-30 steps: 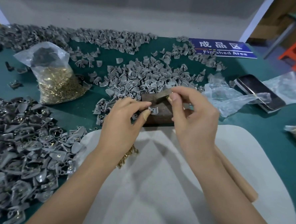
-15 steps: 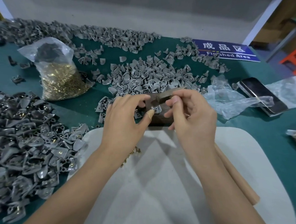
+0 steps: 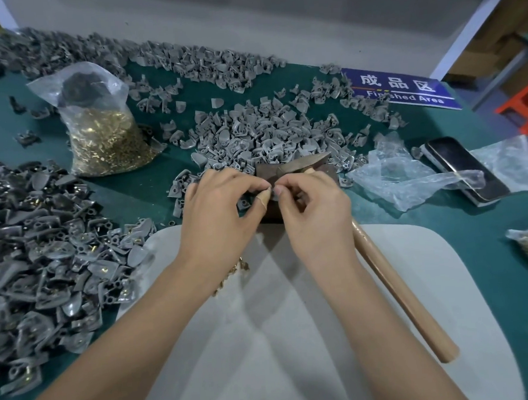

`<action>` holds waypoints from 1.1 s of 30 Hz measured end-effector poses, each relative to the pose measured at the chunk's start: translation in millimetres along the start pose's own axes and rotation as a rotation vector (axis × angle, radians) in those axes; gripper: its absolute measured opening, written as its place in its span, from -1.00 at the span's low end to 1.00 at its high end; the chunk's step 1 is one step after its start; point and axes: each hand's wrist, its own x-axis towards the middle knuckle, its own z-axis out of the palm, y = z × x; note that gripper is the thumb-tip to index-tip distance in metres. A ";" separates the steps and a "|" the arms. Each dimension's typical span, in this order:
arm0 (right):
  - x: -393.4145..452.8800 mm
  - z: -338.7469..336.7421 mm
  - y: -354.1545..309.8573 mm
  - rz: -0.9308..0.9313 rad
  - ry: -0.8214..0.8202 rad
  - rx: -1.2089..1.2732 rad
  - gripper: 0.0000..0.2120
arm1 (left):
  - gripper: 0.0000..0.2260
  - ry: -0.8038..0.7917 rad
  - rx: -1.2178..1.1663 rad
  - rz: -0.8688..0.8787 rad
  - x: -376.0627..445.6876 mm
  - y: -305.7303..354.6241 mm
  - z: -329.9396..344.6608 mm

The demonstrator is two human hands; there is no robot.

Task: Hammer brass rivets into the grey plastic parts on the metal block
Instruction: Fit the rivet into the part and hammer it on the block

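While a heap of dark grey moulded plastic parts (image 3: 43, 253) fills the left of the green table (image 3: 138, 195), a clear bag of small brass rivets (image 3: 104, 138) stands behind it. The left hand (image 3: 217, 215), thumb taped at the tip, and the right hand (image 3: 316, 215) meet fingertip to fingertip, pinching one small grey plastic part (image 3: 275, 191) over the dark brown metal block (image 3: 265, 173). The wooden-handled hammer (image 3: 398, 287) lies with its head on the block, handle running right across the pale board (image 3: 296, 337).
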 end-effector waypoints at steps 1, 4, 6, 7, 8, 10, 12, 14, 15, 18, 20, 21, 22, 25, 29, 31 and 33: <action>-0.9 0.1 -0.8 -0.003 -0.011 -0.002 -0.89 | -0.92 0.000 0.005 0.002 -0.1 0.0 -0.1; -1.7 -0.4 -3.1 -0.007 -0.029 -0.009 -0.87 | -0.92 -0.002 0.013 0.001 0.1 -0.2 -0.6; -1.0 -1.5 -3.5 -0.006 -0.035 -0.002 -0.86 | -0.93 -0.003 0.014 0.000 0.1 -0.5 -0.4; -0.7 -1.8 -3.5 -0.003 -0.038 0.002 -0.85 | -0.93 -0.003 0.010 0.001 0.2 -0.8 -0.3; -0.4 -1.9 -3.4 -0.001 -0.041 0.003 -0.85 | -0.93 -0.004 0.004 0.003 0.3 -1.1 -0.1; 0.1 -1.8 -2.9 0.003 -0.040 0.000 -0.84 | -0.93 -0.007 -0.003 0.009 0.4 -1.7 -0.4; 1.3 -2.1 -2.4 0.010 -0.038 0.003 -0.84 | -0.92 -0.005 -0.006 0.012 0.8 -1.8 -0.7; 2.1 -3.0 -2.5 0.015 -0.046 0.006 -0.83 | -0.92 0.001 -0.012 0.015 0.8 -1.6 -0.9; 2.2 -3.5 -2.8 0.016 -0.051 0.006 -0.82 | -0.92 0.004 -0.014 0.017 0.7 -1.4 -1.0; 4.0 -5.8 -4.7 0.029 -0.066 -0.012 -0.83 | -0.93 0.003 -0.013 0.018 0.7 -1.0 -1.6; 6.6 -7.1 -7.2 0.032 -0.098 -0.052 -0.83 | -0.93 0.002 -0.007 0.016 1.0 -1.2 -1.8; 8.0 -7.8 -8.6 0.021 -0.120 -0.089 -0.84 | -0.94 0.002 -0.005 0.017 1.1 -1.5 -1.6; 9.2 -8.5 -10.3 -0.001 -0.144 -0.132 -0.84 | -0.93 0.001 -0.003 0.019 1.0 -1.9 -1.5; 14.5 -12.9 -15.0 -0.063 -0.226 -0.238 -0.84 | -0.92 0.001 0.004 0.026 1.1 -3.4 -1.5; 29.3 -23.2 -19.6 -0.063 -0.350 -0.299 -0.84 | -0.92 0.012 0.008 0.027 1.8 -4.2 -1.4; 35.1 -25.7 -22.9 -0.035 -0.393 -0.299 -0.83 | -0.92 0.018 -0.003 0.028 1.9 -4.9 -1.0; 38.6 -26.4 -25.5 -0.011 -0.422 -0.303 -0.82 | -0.92 0.021 -0.011 0.037 2.3 -5.6 -1.0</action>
